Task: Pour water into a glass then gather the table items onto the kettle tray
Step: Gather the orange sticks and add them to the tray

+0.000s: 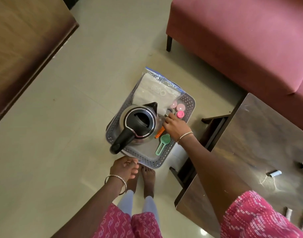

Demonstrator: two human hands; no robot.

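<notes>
Grey tray — beneath right hand

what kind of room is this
Probably a home living room. There is a pink upholstered sofa, a wooden table beside it, and a tiled floor on which a grey tray with a kettle stands.

A steel, black-lidded kettle stands upright on the grey lattice tray.
</notes>
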